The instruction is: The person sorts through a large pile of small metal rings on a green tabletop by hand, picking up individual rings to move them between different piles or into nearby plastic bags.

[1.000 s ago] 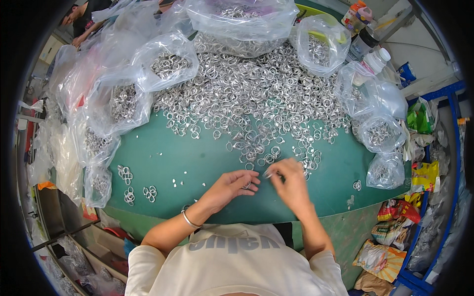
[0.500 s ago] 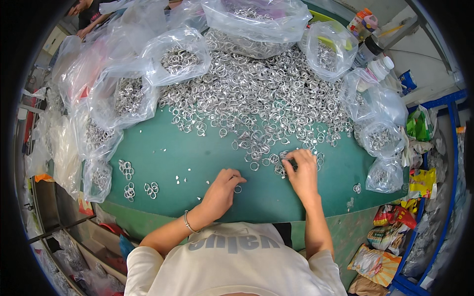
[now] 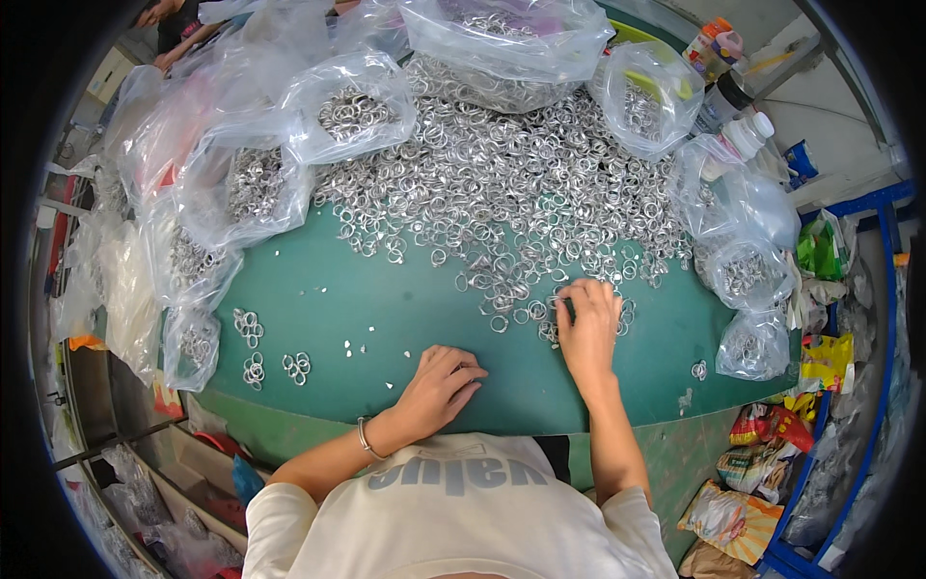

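A wide heap of silver-coloured metal rings (image 3: pixel 502 174) spreads over the far half of the green table (image 3: pixel 386 299). At the heap's near edge, my right hand (image 3: pixel 590 328) has its fingers bent down among loose rings (image 3: pixel 522 315), thumb close to the index finger. What lies between those fingertips is hidden. My left hand (image 3: pixel 439 388), with a bangle (image 3: pixel 364 436) on the wrist, rests low over the table near my shirt. Its fingers are curled together and cover whatever they hold. Small clusters of rings (image 3: pixel 296 368) lie to its left.
Clear plastic bags of rings (image 3: pixel 352 116) line the table's left, far and right sides. Tiny pale chips (image 3: pixel 348 348) dot the green top. A few rings (image 3: pixel 698 370) sit at the right. Bottles (image 3: pixel 743 135) and a blue rack (image 3: pixel 883 232) stand beyond. Another person (image 3: pixel 183 29) is at the far left.
My left hand has drawn slightly nearer to me and its fingers have curled more. The ring seen beside its fingertips no longer shows. My right hand has shifted slightly away from me among the rings.
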`<state>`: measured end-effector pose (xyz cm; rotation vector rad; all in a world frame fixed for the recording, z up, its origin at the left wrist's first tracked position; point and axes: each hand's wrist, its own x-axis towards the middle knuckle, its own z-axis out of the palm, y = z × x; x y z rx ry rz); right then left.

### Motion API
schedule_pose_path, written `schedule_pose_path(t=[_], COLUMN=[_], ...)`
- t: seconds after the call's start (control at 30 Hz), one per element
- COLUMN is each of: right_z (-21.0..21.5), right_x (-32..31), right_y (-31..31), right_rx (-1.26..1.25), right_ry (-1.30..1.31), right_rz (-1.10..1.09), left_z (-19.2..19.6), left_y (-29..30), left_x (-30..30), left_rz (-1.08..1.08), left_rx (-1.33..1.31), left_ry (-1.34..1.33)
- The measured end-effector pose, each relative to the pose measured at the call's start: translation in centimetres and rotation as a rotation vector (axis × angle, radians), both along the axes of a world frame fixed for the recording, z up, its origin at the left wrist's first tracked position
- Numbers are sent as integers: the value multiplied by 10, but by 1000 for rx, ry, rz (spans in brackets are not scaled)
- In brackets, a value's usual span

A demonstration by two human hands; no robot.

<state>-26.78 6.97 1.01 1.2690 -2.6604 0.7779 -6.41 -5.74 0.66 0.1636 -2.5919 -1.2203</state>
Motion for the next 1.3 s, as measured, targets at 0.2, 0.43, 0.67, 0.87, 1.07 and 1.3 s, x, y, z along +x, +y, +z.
schedule_pose_path(t=[0.2,0.43,0.67,0.87,1.07,1.3], right_z=[19,15,7,15,27,-4], right_x=[33,48,-32,6,-21,-51], right_y=[6,-3,-26,2,5,-32], right_rx=[-190,-78,46,225,-48,37], right_ry=[-349,-594,-3,-82,-187,91], right_rz=[108,326,61,306,159,-128], left_z=[-5,7,-2,6,22,-1], left_y=[4,3,3,-5,-29,-35], left_x=[6,-1,-10,-5,-66,-175], left_rz=[119,189,-150,-79,59,83], left_rx=[306,279,-158,-36,-176,-422], left_ry=[7,38,-18,109,111,37])
